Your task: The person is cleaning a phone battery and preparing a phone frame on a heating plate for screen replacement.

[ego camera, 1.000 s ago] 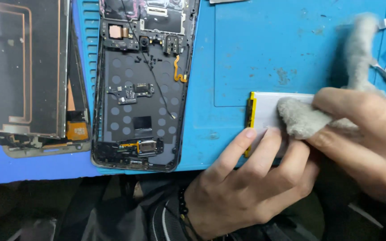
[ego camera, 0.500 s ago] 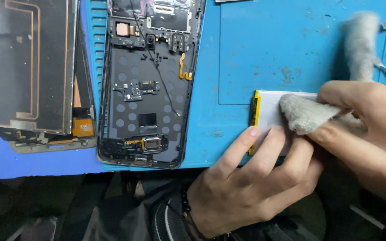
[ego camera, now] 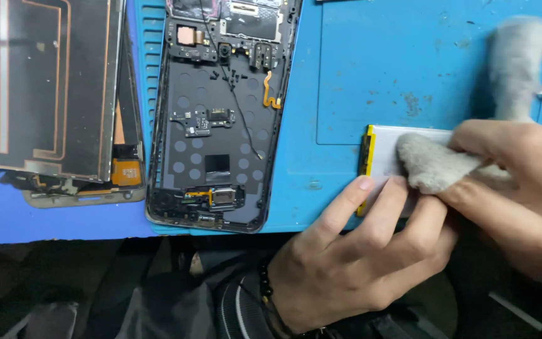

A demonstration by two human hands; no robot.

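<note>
Far left: stacked screen panels. Next: opened phone frame, upright on the blue mat. Then left hand, fingers spread, pressing down the white battery's near edge; long axis running left-right, yellow end leftward. Rightmost: right hand pinching a grey cloth onto the battery top.
</note>
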